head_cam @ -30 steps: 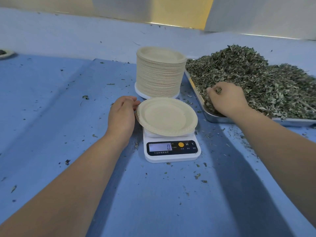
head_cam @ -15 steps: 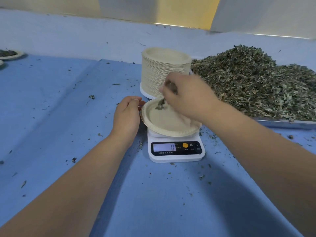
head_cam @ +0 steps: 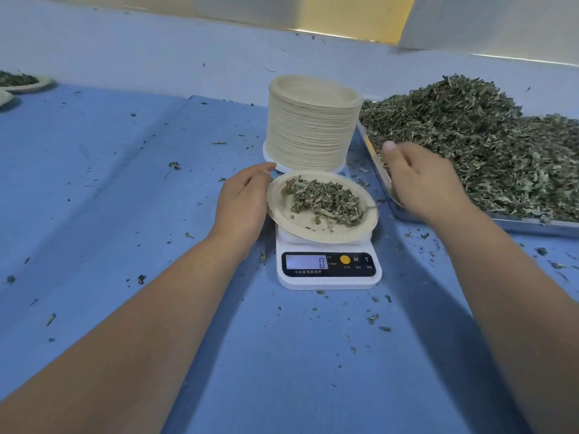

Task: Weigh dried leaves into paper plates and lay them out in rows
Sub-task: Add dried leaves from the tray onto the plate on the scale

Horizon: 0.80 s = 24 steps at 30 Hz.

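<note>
- Plate (head_cam: 283,214) sits on the scale (head_cam: 329,278), centre of frame, and looks tipped, with its near right side lower. A small pile of leaves (head_cam: 326,200) lies on its middle. Display reads 0.
- Left hand (head_cam: 242,202) lies against the plate's left rim, fingers (head_cam: 266,167) stretched along the edge. Thumb is hidden, so I cannot tell if it pinches the rim or only steadies it.
- Right hand (head_cam: 423,183) is over the near left corner of the tray (head_cam: 532,223), right of frame. Its thumb is out and its fingers slack, with nothing in them that shows. It is somewhat blurred.
- Handling, leaves: judged very light, dry and brittle. They are loose flakes that shed, as the crumbs all over the blue worktop (head_cam: 125,214) show. Best taken as a soft pinch off the heap (head_cam: 470,142) and let fall low over the plate.
- Handling, plate: thin pressed paper, light and a bit floppy, likely to skid on the scale. Take it by the rim on two sides, or with fingers under the base, and keep it level so nothing slides off.
- A touch on the rim would probably upset the reading, so let go before reading it.
- Count: one scale, one plate on it, one tray with one heap.
- One tall stack (head_cam: 313,123) stands behind the scale, upper centre, with too many plates to count.
- Two laid-out plates show at the upper left edge: one filled plate (head_cam: 29,86), and of the other only its rim (head_cam: 4,97).
</note>
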Tool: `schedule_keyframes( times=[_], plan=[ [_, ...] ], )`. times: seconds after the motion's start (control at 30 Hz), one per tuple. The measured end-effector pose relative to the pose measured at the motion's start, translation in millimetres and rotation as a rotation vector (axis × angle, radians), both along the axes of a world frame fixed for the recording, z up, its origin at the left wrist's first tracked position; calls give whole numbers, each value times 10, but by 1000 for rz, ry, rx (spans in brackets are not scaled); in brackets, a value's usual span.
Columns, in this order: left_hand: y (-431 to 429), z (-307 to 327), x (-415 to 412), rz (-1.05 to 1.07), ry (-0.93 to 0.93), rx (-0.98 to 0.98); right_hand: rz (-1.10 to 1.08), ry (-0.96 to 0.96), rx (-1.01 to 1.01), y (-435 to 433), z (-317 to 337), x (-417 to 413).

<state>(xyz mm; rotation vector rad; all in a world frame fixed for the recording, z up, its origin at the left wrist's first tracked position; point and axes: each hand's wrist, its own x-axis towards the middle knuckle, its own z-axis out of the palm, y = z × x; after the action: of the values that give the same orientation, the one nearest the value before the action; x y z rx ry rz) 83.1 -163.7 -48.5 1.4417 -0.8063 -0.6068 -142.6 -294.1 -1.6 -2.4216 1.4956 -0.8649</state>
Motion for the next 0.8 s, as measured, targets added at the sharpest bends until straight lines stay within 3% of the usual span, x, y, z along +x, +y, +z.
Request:
schedule_keyframes(
  times=[0.07,0.17,0.5,0.57,0.7,0.8],
  plan=[
    [-3,-12,6,-30,-17,-10,-132,199,75,-118,-143,-136],
    [-20,-32,2,-30,-41,-14,-156,453,147,-198,-271,-221],
    [-72,-66,15,31,-69,7,-83,253,-100,-248,-352,-264],
    [-75,-63,13,44,-68,12,-83,290,-108,-242,-331,-235],
    [-73,-68,9,55,-66,25,-114,492,115,-217,-307,-167],
    [-79,-70,15,55,-68,26,-122,557,106,-214,-334,-175]
  ],
)
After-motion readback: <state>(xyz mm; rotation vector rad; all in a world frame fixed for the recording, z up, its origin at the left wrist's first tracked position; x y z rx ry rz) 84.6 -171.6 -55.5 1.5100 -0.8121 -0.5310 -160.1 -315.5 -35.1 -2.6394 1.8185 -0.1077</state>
